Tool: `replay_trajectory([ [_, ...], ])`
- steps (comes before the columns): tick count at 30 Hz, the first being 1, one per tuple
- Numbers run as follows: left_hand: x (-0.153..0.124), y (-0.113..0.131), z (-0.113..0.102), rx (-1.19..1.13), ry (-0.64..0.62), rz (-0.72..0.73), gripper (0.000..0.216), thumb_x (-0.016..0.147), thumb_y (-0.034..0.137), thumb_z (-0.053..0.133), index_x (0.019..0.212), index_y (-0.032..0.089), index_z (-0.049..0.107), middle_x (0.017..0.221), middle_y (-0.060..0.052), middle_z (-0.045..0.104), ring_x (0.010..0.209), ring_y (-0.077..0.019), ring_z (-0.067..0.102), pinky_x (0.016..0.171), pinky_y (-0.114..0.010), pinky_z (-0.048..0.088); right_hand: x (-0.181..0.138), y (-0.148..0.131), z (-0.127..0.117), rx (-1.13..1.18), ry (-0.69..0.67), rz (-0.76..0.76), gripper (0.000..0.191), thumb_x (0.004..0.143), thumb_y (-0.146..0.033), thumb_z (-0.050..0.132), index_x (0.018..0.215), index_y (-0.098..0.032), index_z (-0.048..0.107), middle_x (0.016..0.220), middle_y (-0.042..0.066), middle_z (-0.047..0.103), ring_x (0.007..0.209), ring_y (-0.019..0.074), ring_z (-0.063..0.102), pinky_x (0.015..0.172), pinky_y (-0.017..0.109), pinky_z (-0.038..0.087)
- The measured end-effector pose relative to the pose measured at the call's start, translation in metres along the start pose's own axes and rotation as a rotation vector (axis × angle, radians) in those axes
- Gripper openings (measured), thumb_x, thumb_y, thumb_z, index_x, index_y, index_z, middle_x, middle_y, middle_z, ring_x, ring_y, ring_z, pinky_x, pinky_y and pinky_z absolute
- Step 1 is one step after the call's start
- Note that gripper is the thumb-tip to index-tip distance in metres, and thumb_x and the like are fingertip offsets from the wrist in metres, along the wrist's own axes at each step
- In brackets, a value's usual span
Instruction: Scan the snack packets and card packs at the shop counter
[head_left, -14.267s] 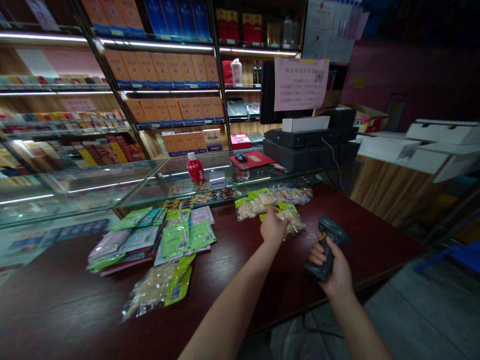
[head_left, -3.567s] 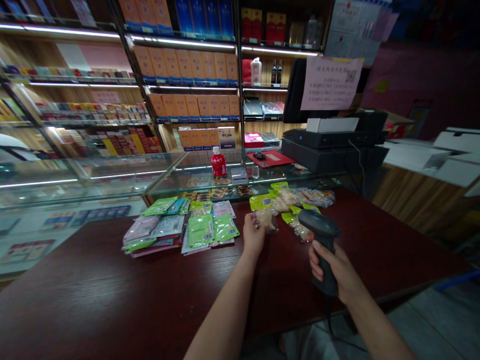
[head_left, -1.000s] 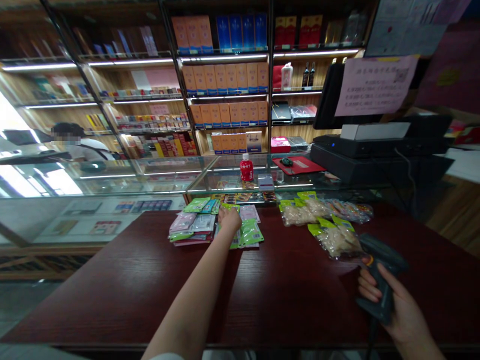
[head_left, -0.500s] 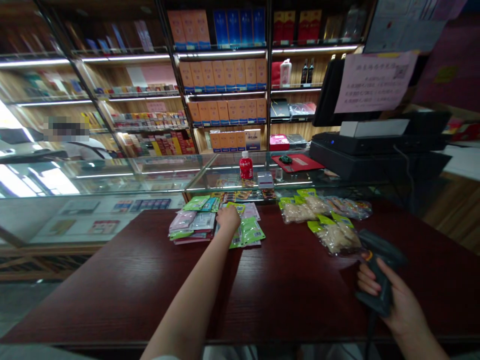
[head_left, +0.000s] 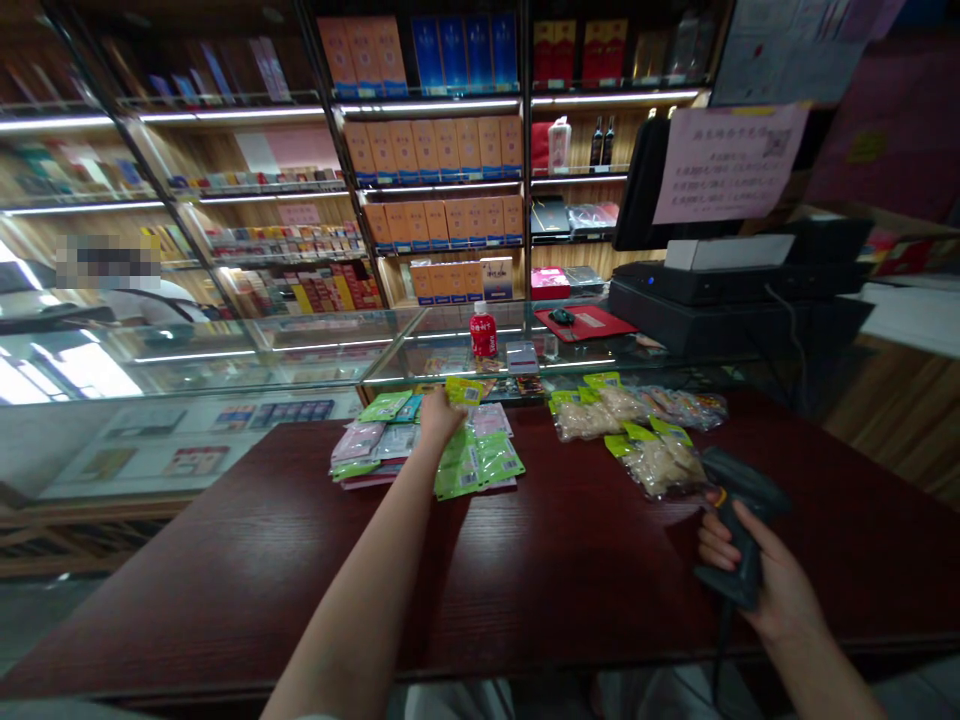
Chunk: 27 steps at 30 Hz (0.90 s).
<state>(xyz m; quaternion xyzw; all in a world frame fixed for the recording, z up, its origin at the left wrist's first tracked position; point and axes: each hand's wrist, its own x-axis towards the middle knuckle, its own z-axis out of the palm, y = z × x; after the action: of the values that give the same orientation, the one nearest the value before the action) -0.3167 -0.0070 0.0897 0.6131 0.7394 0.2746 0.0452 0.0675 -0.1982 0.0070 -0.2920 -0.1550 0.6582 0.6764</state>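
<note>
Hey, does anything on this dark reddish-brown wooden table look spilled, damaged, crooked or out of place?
Nothing looks spilled or visibly damaged. The flat green and pink plastic packets look a little untidy, overlapping at uneven angles, and the clear plastic bags with yellow-green tops lie loosely bunched on the right.

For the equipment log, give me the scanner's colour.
The scanner is dark grey, shown in the head view.

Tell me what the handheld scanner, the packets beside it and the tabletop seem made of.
Handheld scanner: likely hard plastic, matte dark grey, with soft highlights.
Packets: seemingly clear plastic film, glossy and crinkled, pale contents showing through.
Tabletop: wood or wood-look laminate, dark red-brown with a soft sheen; grain lines show.
</note>
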Motion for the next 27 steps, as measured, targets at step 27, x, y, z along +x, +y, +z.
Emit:
replay_trajectory([
  [27,-0.103,0.106,0.141,-1.429,-0.466,0.069,0.056,0.049,0.019,0.082,0.098,0.017,0.055,0.100,-0.009,0.069,0.087,-0.0206,0.068,0.082,-0.035,0.053,0.003,0.002,0.010,-0.138,-0.020,-0.113,0.032,0.071,-0.039,0.077,0.088,-0.019,0.058,0.054,-0.007,0.047,0.038,0.0043,0.034,0.035,0.014,0.029],
])
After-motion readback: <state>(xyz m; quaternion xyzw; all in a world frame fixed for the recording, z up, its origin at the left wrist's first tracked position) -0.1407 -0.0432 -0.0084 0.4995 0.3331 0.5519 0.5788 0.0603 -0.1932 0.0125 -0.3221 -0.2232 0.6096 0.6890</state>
